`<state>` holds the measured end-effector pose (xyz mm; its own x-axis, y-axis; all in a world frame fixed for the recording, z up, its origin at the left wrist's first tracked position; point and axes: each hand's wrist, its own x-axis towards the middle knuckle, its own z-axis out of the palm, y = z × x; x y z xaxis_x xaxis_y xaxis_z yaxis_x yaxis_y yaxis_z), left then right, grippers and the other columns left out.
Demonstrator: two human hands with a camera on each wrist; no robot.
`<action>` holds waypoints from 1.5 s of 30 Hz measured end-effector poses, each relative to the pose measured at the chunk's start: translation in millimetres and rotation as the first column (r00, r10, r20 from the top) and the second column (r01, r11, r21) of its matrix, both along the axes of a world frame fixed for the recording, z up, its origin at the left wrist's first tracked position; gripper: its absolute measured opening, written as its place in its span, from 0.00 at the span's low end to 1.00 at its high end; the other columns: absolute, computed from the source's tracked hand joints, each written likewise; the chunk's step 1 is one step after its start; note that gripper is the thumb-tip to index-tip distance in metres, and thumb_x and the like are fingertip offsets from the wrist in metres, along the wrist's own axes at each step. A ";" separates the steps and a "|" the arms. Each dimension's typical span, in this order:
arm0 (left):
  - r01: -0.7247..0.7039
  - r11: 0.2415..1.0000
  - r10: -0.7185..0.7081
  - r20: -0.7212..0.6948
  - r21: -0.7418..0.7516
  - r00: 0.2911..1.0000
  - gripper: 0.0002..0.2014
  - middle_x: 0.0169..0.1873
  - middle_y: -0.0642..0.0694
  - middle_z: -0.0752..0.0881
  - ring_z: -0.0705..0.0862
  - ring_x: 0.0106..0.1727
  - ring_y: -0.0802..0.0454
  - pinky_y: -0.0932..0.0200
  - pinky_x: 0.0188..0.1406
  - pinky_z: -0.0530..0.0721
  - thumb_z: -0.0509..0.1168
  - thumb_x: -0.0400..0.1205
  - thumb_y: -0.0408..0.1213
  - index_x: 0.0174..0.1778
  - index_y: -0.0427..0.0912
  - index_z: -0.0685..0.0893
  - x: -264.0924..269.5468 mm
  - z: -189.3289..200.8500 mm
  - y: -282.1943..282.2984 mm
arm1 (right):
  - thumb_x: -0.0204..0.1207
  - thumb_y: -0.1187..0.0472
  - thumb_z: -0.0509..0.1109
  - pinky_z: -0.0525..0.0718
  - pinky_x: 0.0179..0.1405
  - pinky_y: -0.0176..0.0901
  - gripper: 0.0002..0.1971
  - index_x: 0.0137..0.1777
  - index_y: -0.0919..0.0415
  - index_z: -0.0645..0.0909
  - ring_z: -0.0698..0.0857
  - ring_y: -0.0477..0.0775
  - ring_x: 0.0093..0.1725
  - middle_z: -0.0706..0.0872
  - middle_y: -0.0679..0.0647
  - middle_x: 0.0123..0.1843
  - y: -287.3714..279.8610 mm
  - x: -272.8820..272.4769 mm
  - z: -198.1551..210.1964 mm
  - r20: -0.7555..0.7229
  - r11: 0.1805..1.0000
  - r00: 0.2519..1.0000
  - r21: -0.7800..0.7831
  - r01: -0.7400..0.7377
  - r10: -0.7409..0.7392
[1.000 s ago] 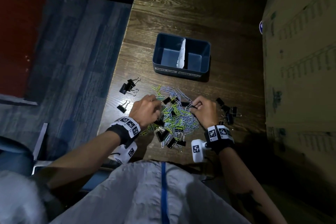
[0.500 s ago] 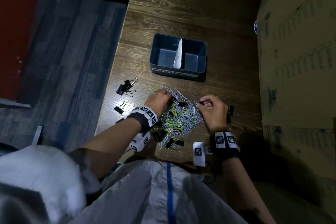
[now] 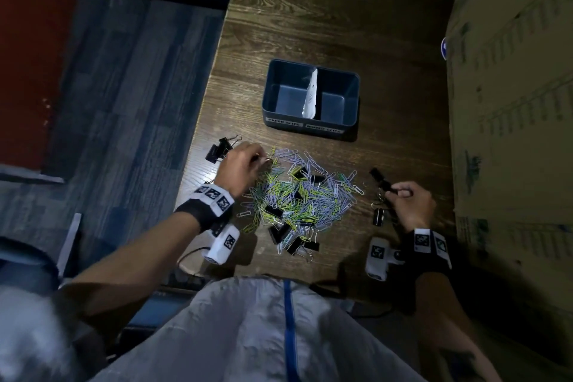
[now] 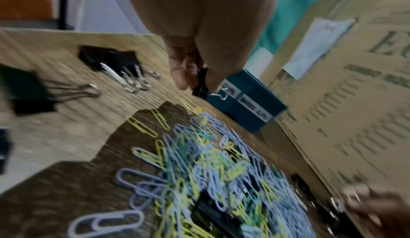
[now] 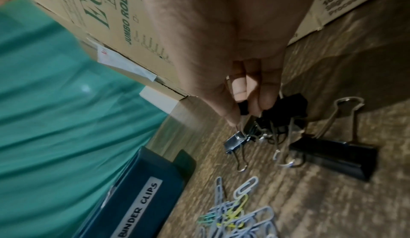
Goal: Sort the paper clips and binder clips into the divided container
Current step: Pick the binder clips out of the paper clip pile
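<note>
1. Head view: wooden table (image 3: 310, 9) has its left edge just beside the left hand (image 3: 245, 164); stacked cardboard boxes (image 3: 511, 102) wall off the right side. Bare tabletop lies between the divided container (image 3: 310, 125) and the clip pile (image 3: 297, 195), and beyond the container. Both compartments, split by a white paper divider (image 3: 311, 96), look empty. Right hand (image 3: 410, 203) sits right of the pile, near the boxes.
2. Left wrist view: left hand (image 4: 199, 31) fingers curled, pinching a small black binder clip (image 4: 200, 85) above the table. More binder clips (image 4: 111, 62) lie left of it; mixed paper clips (image 4: 210, 171) below. Blurred.
3. Right wrist view: right hand (image 5: 233, 40) fingers curled, pinching a wire handle of a small binder clip (image 5: 235, 141). Loose cluster of binder clips (image 5: 332, 155) just beside it. Container's "BINDER CLIPS" label (image 5: 137, 208) faces the camera.
</note>
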<state>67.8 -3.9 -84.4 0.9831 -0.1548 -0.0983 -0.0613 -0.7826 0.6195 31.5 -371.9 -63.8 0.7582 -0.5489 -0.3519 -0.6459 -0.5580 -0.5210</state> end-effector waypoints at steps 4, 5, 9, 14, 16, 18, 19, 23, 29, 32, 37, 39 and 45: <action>-0.159 0.981 0.167 -0.065 0.112 0.984 0.06 0.46 0.37 0.87 0.85 0.47 0.39 0.48 0.48 0.83 0.71 0.77 0.31 0.49 0.40 0.87 4.0 -8.3 45.3 | 0.69 0.70 0.80 0.75 0.54 0.37 0.10 0.49 0.61 0.90 0.83 0.50 0.47 0.90 0.55 0.50 -5.3 -9.2 -10.5 0.029 0.997 0.998 -0.051 -0.062 0.063; -0.179 0.975 0.192 -0.091 0.132 0.977 0.07 0.46 0.35 0.87 0.85 0.48 0.37 0.47 0.49 0.83 0.71 0.77 0.30 0.49 0.40 0.87 4.2 -10.4 52.5 | 0.68 0.71 0.80 0.74 0.53 0.36 0.10 0.49 0.60 0.90 0.82 0.49 0.46 0.90 0.55 0.50 -5.9 -11.8 -13.1 0.043 0.995 0.997 -0.072 -0.066 0.070; -0.161 0.974 0.181 -0.127 0.157 0.975 0.09 0.46 0.35 0.85 0.84 0.48 0.36 0.49 0.48 0.81 0.71 0.76 0.28 0.52 0.39 0.87 0.0 -11.3 63.5 | 0.67 0.72 0.79 0.80 0.57 0.48 0.13 0.47 0.57 0.89 0.85 0.60 0.51 0.88 0.60 0.52 -2.6 -19.0 -22.0 0.098 0.976 0.985 -0.183 -0.122 0.142; -0.081 0.971 0.083 0.000 0.223 0.997 0.12 0.50 0.36 0.78 0.79 0.47 0.36 0.43 0.41 0.83 0.67 0.77 0.27 0.56 0.35 0.80 -18.0 -4.6 59.1 | 0.66 0.74 0.77 0.75 0.55 0.46 0.14 0.50 0.60 0.88 0.81 0.64 0.54 0.84 0.62 0.54 16.9 -35.4 -13.3 0.274 0.941 0.922 -0.272 -0.200 0.275; 0.023 0.966 -0.028 0.015 0.257 1.000 0.11 0.50 0.37 0.77 0.78 0.42 0.41 0.46 0.33 0.82 0.67 0.78 0.26 0.55 0.35 0.79 -28.6 -1.4 49.1 | 0.67 0.73 0.79 0.79 0.48 0.43 0.13 0.48 0.59 0.88 0.82 0.57 0.46 0.84 0.58 0.49 30.6 -44.8 -17.5 0.291 0.937 0.894 -0.190 -0.294 0.340; 0.135 0.952 -0.126 -0.052 0.274 0.991 0.13 0.50 0.38 0.77 0.77 0.39 0.45 0.48 0.31 0.83 0.67 0.79 0.26 0.59 0.34 0.78 -37.9 -3.8 38.8 | 0.65 0.68 0.83 0.85 0.37 0.47 0.11 0.43 0.55 0.88 0.81 0.51 0.35 0.84 0.50 0.39 43.5 -52.8 -28.7 0.243 0.912 0.879 -0.077 -0.404 0.410; 0.163 0.946 -0.135 -0.117 0.282 0.984 0.15 0.52 0.38 0.77 0.79 0.40 0.45 0.49 0.34 0.84 0.67 0.79 0.27 0.62 0.35 0.77 -41.5 -6.4 34.1 | 0.64 0.62 0.84 0.85 0.34 0.49 0.10 0.41 0.52 0.87 0.81 0.50 0.33 0.83 0.46 0.36 49.7 -56.3 -32.2 0.179 0.881 0.866 -0.004 -0.474 0.467; 0.108 0.955 -0.029 -0.275 0.276 0.961 0.22 0.59 0.38 0.75 0.82 0.43 0.42 0.49 0.41 0.82 0.66 0.79 0.25 0.68 0.40 0.71 -50.4 -8.8 14.7 | 0.60 0.49 0.87 0.82 0.36 0.44 0.17 0.40 0.48 0.80 0.81 0.45 0.38 0.81 0.41 0.39 82.0 -72.2 -40.4 -0.158 0.692 0.675 0.213 -0.690 0.721; 0.163 0.977 -0.118 -0.287 0.140 0.951 0.18 0.57 0.38 0.81 0.83 0.48 0.40 0.51 0.45 0.82 0.64 0.78 0.24 0.64 0.39 0.76 -51.0 -3.2 -17.3 | 0.61 0.50 0.86 0.86 0.45 0.55 0.21 0.43 0.45 0.74 0.83 0.52 0.47 0.78 0.44 0.49 112.7 -82.8 -48.4 -0.167 0.670 0.649 0.170 -0.722 0.742; 0.247 0.956 -0.217 -0.184 0.161 0.959 0.19 0.56 0.41 0.79 0.76 0.35 0.52 0.70 0.28 0.70 0.66 0.76 0.22 0.62 0.38 0.76 -58.4 1.0 -20.1 | 0.66 0.53 0.84 0.87 0.45 0.54 0.17 0.50 0.47 0.81 0.84 0.52 0.47 0.80 0.46 0.51 114.7 -80.9 -46.9 -0.133 0.656 0.643 0.117 -0.745 0.754; 0.513 0.834 -0.503 -0.104 0.202 0.858 0.15 0.56 0.42 0.74 0.76 0.41 0.54 0.61 0.33 0.81 0.61 0.83 0.44 0.61 0.40 0.72 -84.2 -1.2 -22.7 | 0.69 0.54 0.81 0.86 0.46 0.49 0.17 0.56 0.48 0.81 0.85 0.53 0.50 0.82 0.49 0.57 115.1 -83.8 -45.4 -0.118 0.666 0.657 0.062 -0.744 0.745; 0.575 0.783 -0.570 -0.095 0.238 0.816 0.18 0.58 0.40 0.74 0.79 0.44 0.50 0.58 0.33 0.85 0.61 0.83 0.50 0.61 0.41 0.70 -93.5 -1.7 -22.3 | 0.70 0.55 0.81 0.86 0.47 0.50 0.17 0.57 0.48 0.81 0.85 0.53 0.51 0.82 0.49 0.58 115.1 -84.2 -43.3 -0.116 0.683 0.674 0.066 -0.728 0.730; 0.667 0.686 -0.621 -0.245 0.289 0.745 0.25 0.62 0.40 0.75 0.80 0.55 0.45 0.52 0.43 0.86 0.69 0.78 0.44 0.69 0.44 0.70 -104.9 -6.3 -19.3 | 0.70 0.57 0.82 0.87 0.49 0.50 0.15 0.53 0.45 0.82 0.84 0.50 0.50 0.78 0.45 0.56 116.6 -84.2 -39.1 -0.123 0.746 0.736 0.131 -0.653 0.666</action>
